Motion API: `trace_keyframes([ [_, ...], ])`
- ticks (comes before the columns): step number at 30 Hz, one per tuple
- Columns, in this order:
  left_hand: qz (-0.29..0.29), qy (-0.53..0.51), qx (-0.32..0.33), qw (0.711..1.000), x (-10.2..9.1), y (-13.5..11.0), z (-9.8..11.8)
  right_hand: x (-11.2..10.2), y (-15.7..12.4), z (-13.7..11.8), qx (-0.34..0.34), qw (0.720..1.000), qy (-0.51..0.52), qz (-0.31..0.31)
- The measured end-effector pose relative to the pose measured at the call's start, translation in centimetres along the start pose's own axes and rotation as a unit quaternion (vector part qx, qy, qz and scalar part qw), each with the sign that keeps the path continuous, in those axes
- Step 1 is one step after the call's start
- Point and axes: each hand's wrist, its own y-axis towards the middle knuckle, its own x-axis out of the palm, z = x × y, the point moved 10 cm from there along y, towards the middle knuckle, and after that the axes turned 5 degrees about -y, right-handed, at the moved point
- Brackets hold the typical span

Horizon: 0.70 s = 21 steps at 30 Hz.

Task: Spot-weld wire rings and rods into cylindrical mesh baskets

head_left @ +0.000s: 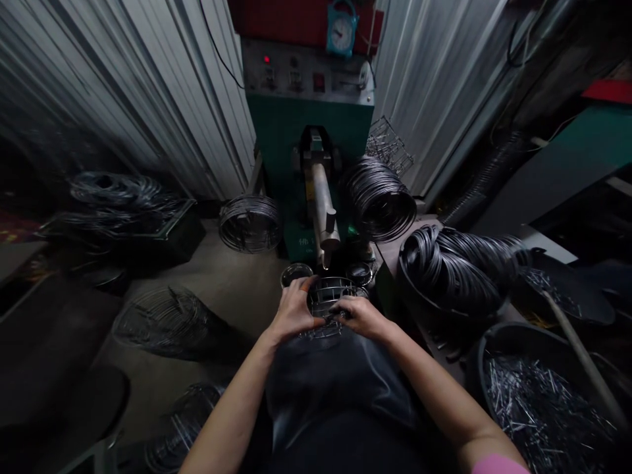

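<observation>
A round wire basket (324, 303) of thin metal rings and cross wires stands upright below the electrode tip of a green spot welding machine (320, 181). My left hand (295, 311) curves around the basket's left side, thumb along the near side and fingers toward the far rim. With bunched fingers, my right hand (363, 316) is at the basket's right near side. Whatever lies between those fingertips is too small and dark to make out. Just under the machine's cylindrical arm (323, 197), a small bright spot shows at the tip.
Wire ring bundles hang left (250, 224) and right (380, 197) of the machine. On the right stand a tub of wire coils (454, 270) and a bin of short wire pieces (538, 408). Wire baskets (165, 319) lie on the floor at left. A dark apron (340, 382) covers my lap.
</observation>
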Motion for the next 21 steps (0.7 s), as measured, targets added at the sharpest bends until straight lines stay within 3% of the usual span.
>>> trace_keyframes([
  [7, 0.015, -0.013, 0.012, 1.0, -0.2, 1.2, -1.4, 0.0, 1.1, 0.4, -0.016, 0.999, -0.031, 0.02],
  [15, 0.025, -0.031, -0.003, 0.999, -0.6, 3.6, -3.2, -1.0, 3.8, 1.0, -0.006, 0.997, -0.071, 0.001],
  [21, 0.01, -0.064, 0.0, 0.998, -0.4, 4.2, -3.2, -1.1, 3.9, 1.4, 0.0, 0.997, -0.074, 0.009],
])
